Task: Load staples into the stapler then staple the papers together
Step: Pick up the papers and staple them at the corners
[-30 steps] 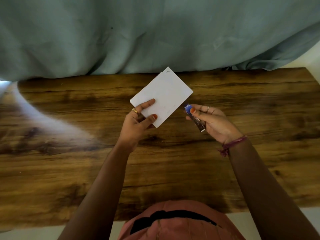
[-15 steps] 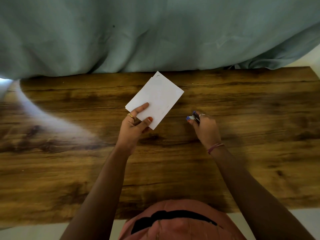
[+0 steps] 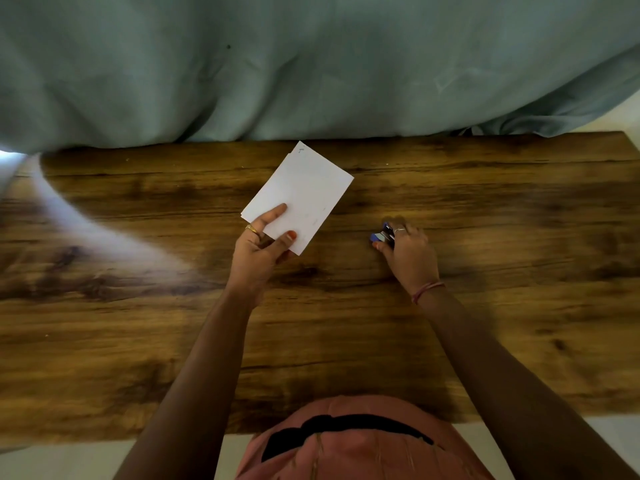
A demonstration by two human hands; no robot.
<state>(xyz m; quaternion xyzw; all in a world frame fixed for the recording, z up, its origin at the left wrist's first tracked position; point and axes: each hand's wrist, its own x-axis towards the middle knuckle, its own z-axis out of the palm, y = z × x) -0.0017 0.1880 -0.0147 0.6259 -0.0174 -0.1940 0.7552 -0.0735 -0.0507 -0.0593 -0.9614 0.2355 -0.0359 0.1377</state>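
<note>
My left hand (image 3: 258, 251) pinches the near corner of a small stack of white papers (image 3: 304, 188), thumb on top, and holds it tilted just above the wooden table (image 3: 346, 323). A tiny mark like a staple shows at the stack's far corner. To the right, my right hand (image 3: 410, 256) is low on the table, palm down, closed around a small blue and silver stapler (image 3: 381, 235). Only the stapler's left end shows past the fingers. The two hands are well apart.
A pale green cloth (image 3: 311, 64) hangs along the far edge of the table. A bright streak of light (image 3: 104, 237) crosses the left part of the tabletop. My pink-clothed body (image 3: 346, 441) is at the near edge.
My right hand has turned palm down and lowered the stapler from mid-air to the table. My left hand has shifted the papers slightly left and away from it.
</note>
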